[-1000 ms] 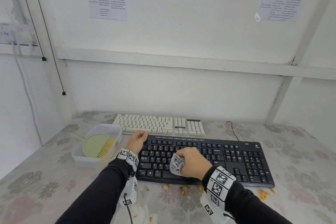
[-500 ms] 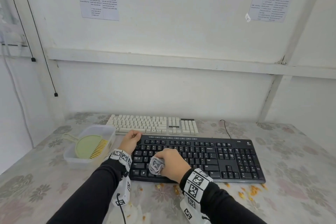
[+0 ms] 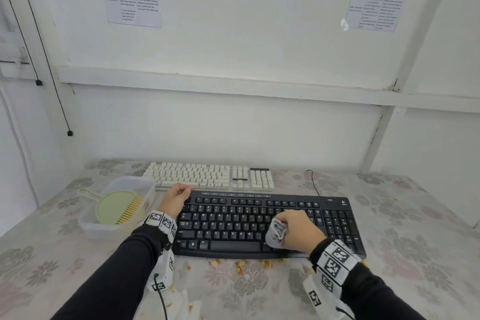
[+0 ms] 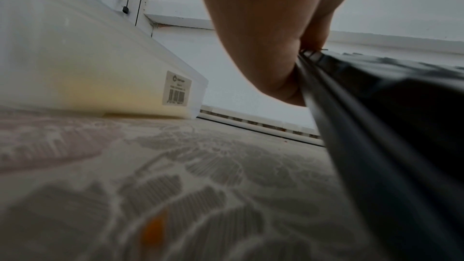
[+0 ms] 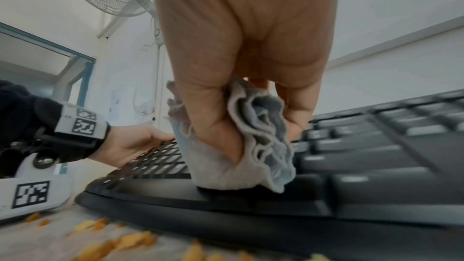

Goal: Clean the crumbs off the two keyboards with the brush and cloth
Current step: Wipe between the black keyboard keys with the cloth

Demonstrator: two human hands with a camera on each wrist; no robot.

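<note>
The right hand [image 3: 298, 231] has its fingers [image 5: 296, 106] curled round a crumpled pale grey cloth [image 3: 276, 233], bunched into soft folds, and presses it onto the flat black plastic keyboard [image 3: 233, 226] toward that board's right half, near the front row of keys. The left hand [image 3: 176, 199] grips the black keyboard's far left corner, about ten o'clock from the cloth; its fingers are curled over the edge, though from the wrist view I cannot quite tell how far they wrap.

The black keyboard lies across the middle of the floral-patterned desk [image 3: 415, 215], white legends on its keys. Just beyond it, at twelve o'clock, sits a cream-white keyboard [image 3: 207, 175] with tall keycaps, parallel and nearly touching. Orange-yellow crumbs [image 3: 240, 266] are scattered on the desk along the black keyboard's near edge.

At nine o'clock, a translucent plastic tub [image 3: 88, 226] holds a round pale green brush [image 3: 114, 206] with yellow bristles, its handle resting on the rim.
</note>
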